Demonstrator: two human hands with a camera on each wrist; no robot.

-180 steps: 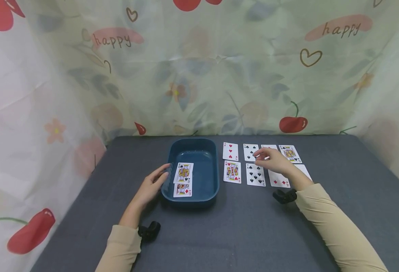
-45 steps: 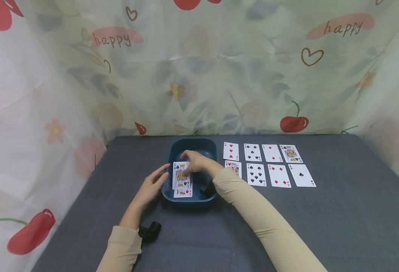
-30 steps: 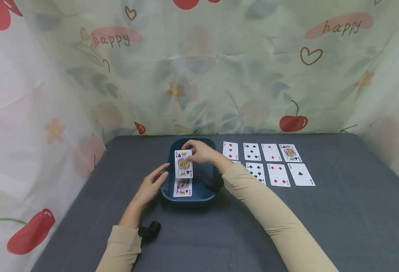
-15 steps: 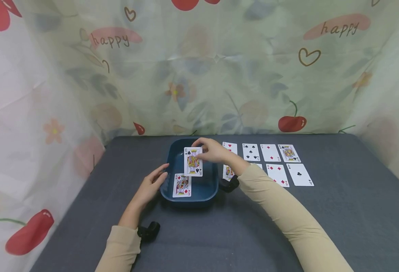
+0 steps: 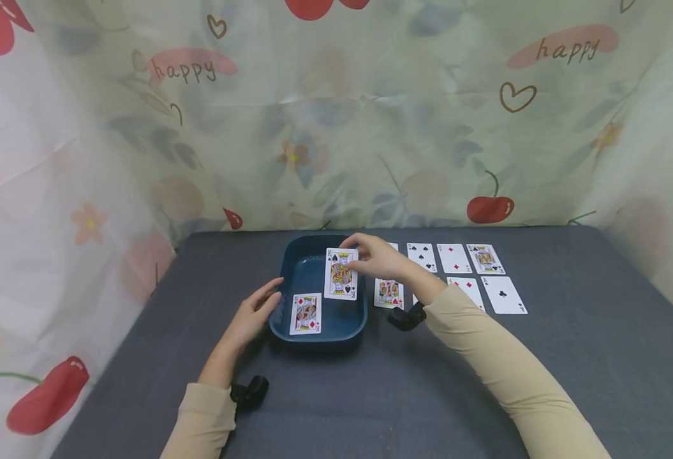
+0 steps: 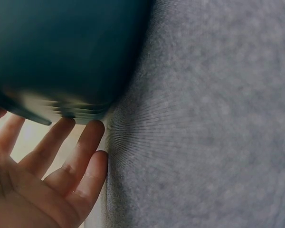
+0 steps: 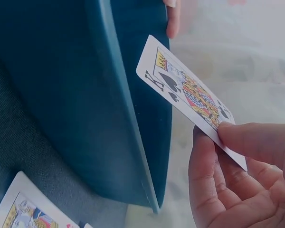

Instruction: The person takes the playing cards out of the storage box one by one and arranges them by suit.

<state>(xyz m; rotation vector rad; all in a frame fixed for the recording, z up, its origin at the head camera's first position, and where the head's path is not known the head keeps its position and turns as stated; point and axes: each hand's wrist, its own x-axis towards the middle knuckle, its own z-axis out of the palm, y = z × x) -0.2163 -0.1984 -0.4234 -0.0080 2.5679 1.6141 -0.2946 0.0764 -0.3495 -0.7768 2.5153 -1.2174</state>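
My right hand (image 5: 376,258) pinches a king of spades (image 5: 340,274) between thumb and fingers, above the right side of a dark blue tray (image 5: 296,255). In the right wrist view the king of spades (image 7: 190,95) is tilted near the tray's rim (image 7: 128,114), thumb on its face. A face card of diamonds (image 5: 305,313) lies face up in the tray's near left part. At the tray's left side is my left hand (image 5: 250,315), its fingers loosely extended. The left wrist view shows the fingertips of the left hand (image 6: 52,180) right at the tray's outer wall (image 6: 66,47).
To the tray's right, face-up cards lie in two rows, among them a king of hearts (image 5: 389,294), a black face card (image 5: 486,259) and an ace of clubs (image 5: 504,294). My right arm covers several of them. A patterned curtain (image 5: 336,127) stands behind the grey tablecloth (image 5: 336,408).
My right hand went from the laid-out cards to the tray, took up the king of spades from over the diamond card and carried it rightward. My left hand stayed at the tray.
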